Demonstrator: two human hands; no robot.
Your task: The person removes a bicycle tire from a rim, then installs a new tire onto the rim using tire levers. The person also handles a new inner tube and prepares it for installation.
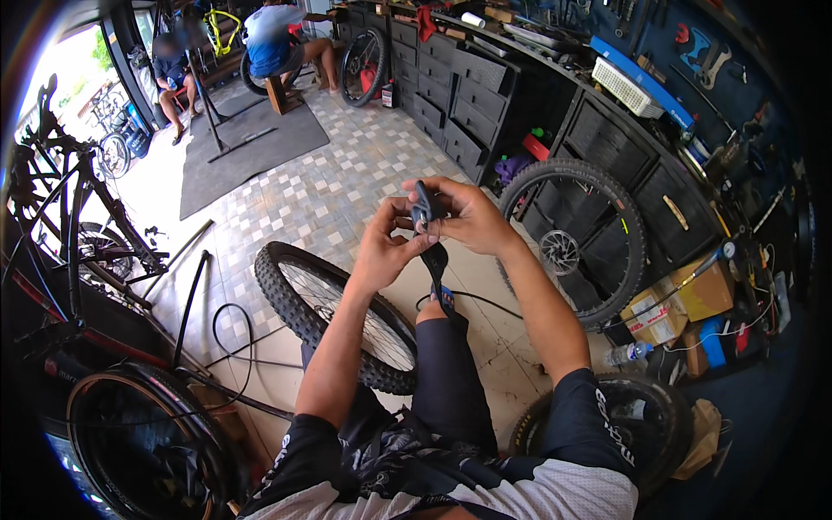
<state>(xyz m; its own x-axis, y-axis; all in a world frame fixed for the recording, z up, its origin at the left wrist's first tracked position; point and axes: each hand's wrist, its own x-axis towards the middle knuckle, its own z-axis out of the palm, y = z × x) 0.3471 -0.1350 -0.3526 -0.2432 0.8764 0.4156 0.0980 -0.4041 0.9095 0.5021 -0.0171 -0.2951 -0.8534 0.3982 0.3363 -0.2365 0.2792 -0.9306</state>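
Observation:
Both hands meet in front of me around a folded black rubber strip that looks like a bicycle inner tube (438, 264). My left hand (390, 247) pinches it from the left with fingers curled. My right hand (472, 217) grips its upper fold from the right. A small pale bit shows between the fingertips; I cannot make out what it is. The tube's loose end hangs down towards my knee. Beneath my left forearm a knobbly bicycle wheel with its tyre (299, 290) leans against my legs.
A second wheel with a brake disc (559, 251) leans on the dark drawer cabinet (472, 113) to the right. Bike frames (82, 191) and more tyres (156, 433) crowd the left. A black hose (251, 338) crosses the floor. Two people (282, 43) sit at the back.

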